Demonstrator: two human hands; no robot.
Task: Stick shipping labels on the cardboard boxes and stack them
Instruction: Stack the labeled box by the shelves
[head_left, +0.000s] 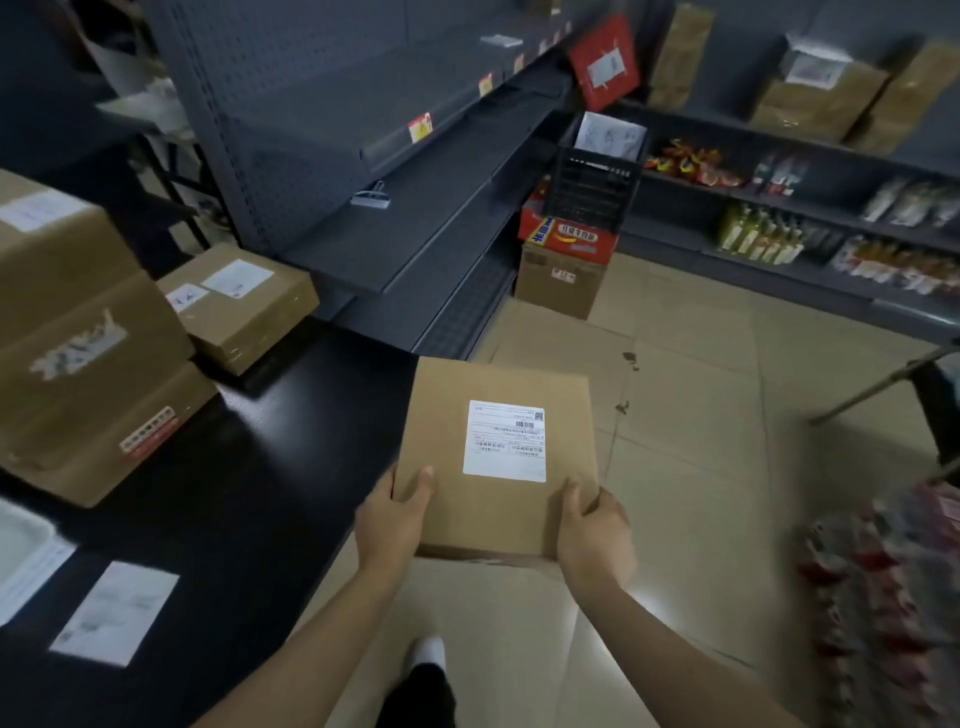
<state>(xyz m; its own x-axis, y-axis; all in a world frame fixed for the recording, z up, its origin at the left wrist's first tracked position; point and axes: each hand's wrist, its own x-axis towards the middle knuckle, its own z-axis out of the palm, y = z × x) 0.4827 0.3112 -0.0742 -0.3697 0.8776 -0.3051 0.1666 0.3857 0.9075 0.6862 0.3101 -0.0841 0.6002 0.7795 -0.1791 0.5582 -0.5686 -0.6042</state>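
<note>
Brown cardboard, a flat square box (498, 457) with a white printed shipping label (505, 440) on its top face, sits at the centre of the frame, held in the air over the tiled floor (701, 415) just right of the black surface (249, 493). The left hand (392, 522) and the right hand (595, 532) grip its near corners, fingers (415, 486) closed around the edges. At left of the frame, a stack of larger brown cardboard boxes (78, 338) stands on the surface, a smaller labelled brown box (239, 306) beyond it, and a loose white label sheet (117, 613) lies at lower left.

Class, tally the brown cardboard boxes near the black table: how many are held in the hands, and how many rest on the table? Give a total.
Held brown cardboard box with white label, gripped by left hand and right hand: 1
Brown cardboard boxes on the black table, large and small: 2
Total: 3
</note>
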